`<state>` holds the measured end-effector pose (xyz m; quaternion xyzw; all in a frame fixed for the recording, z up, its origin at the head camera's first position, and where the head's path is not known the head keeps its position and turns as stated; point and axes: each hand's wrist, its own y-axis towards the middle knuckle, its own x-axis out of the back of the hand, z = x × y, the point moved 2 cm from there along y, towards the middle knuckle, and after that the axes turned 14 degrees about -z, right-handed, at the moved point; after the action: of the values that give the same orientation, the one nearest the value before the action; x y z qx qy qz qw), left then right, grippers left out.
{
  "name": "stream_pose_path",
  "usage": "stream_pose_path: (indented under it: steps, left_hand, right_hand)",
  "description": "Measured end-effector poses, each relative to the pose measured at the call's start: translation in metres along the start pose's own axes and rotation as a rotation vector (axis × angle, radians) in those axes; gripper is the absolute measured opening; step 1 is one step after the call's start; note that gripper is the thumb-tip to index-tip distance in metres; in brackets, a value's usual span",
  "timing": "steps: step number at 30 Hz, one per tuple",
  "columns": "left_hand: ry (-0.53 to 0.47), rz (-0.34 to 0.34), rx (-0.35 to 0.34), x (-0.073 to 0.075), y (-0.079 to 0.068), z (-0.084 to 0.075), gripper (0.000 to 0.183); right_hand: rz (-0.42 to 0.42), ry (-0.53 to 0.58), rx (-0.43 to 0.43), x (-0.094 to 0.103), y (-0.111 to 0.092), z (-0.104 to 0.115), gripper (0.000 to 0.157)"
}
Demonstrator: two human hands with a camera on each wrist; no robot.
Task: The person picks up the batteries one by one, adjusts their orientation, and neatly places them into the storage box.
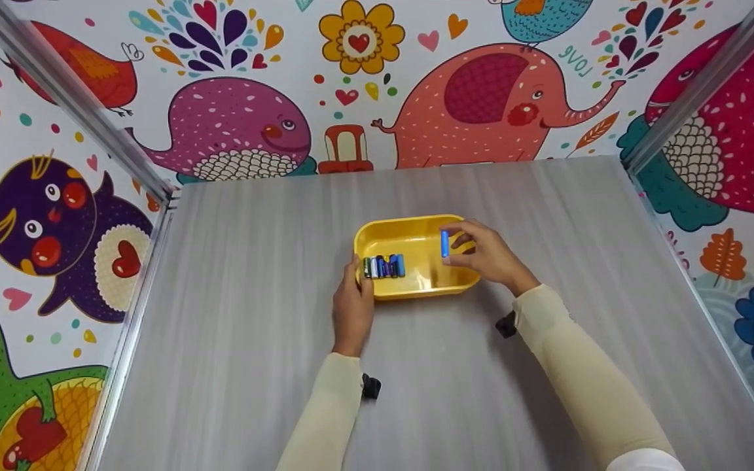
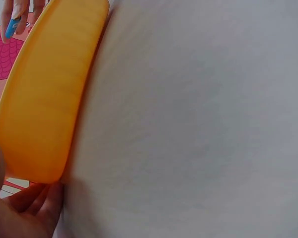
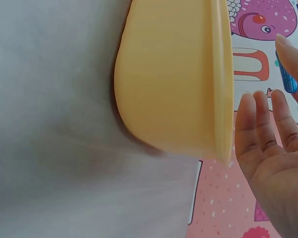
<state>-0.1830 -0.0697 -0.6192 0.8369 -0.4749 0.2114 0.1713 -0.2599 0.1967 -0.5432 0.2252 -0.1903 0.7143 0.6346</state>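
Observation:
A yellow plastic tray [image 1: 424, 252] with rounded corners rests on the table. My left hand [image 1: 353, 307] grips its left end, thumb at the rim and fingers round the outer wall [image 2: 44, 99]. Several small batteries [image 1: 383, 266], mostly blue, lie side by side in a row at the tray's left end. Over the right part of the tray, my right hand [image 1: 487, 254] pinches one blue battery [image 1: 444, 243] by its ends between thumb and finger. In the right wrist view, that battery [image 3: 287, 77] is partly hidden by the thumb, and the other fingers are spread beneath.
The grey wood-grain table [image 1: 252, 314] stretches round the tray on all sides. Cartoon-printed wall panels [image 1: 351, 85] stand behind and at both sides, with metal rails [image 1: 122, 327] along the edges. A small black device [image 1: 370, 387] sits at each wrist.

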Motion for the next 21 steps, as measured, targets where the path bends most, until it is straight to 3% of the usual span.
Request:
stream_pose_path:
  steps: [5,13,21]
  left_hand:
    - [0.001,0.005,0.004,0.0,0.0,0.0,0.051]
    - [-0.004,0.004,-0.045,0.001,0.001,-0.001,0.05]
    - [0.006,0.021,-0.023,-0.001,0.0,-0.002,0.051]
  right_hand:
    - [0.007,0.008,-0.04,-0.013,0.006,0.003,0.059]
    - [0.008,0.031,-0.006,-0.033,0.014,-0.001,0.058]
    - [0.016,0.038,-0.015,-0.049,0.018,-0.007,0.056]
